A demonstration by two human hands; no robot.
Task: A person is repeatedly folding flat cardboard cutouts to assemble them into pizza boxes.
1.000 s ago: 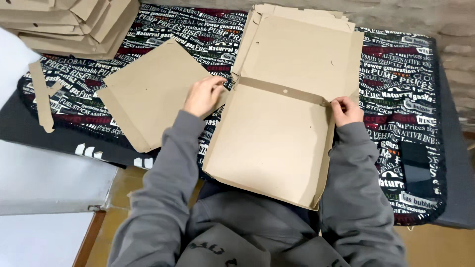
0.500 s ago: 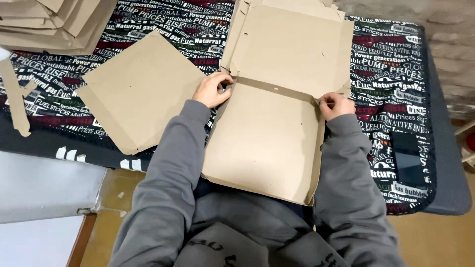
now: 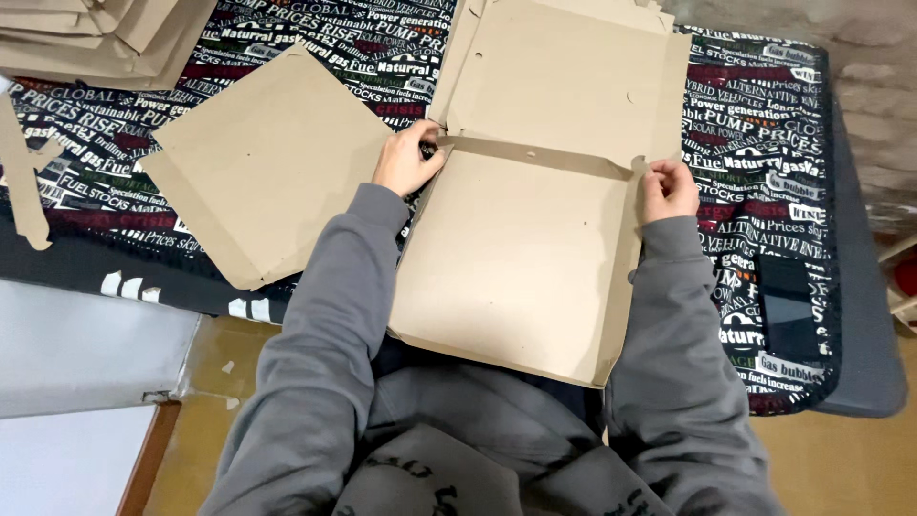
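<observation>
A flat brown cardboard box blank (image 3: 535, 239), the kind that folds into a shallow pizza-style box, lies open in the middle of the desk (image 3: 864, 315), its near panel hanging over the desk's near edge towards the person's lap. A fold line runs across it from left to right, with the far panel lying on the patterned cloth (image 3: 755, 143) that covers the desk. The person's left hand (image 3: 406, 161) is at the left end of that fold line, its grip closed on the cardboard edge there. The right hand (image 3: 667, 189) is at the right end of the fold line, fingers pinched together on the side flap. Both arms wear grey sleeves (image 3: 320, 315).

To the left of the blank, a second flat cardboard sheet (image 3: 267, 162) lies tilted on the cloth, just beside the left hand. At the far left corner sits a stack of folded cardboard boxes (image 3: 105, 38). A narrow cardboard strip (image 3: 24, 182) lies at the left edge. On the right side of the desk, near the edge, a dark phone (image 3: 788, 306) rests on the cloth, well apart from the right hand.
</observation>
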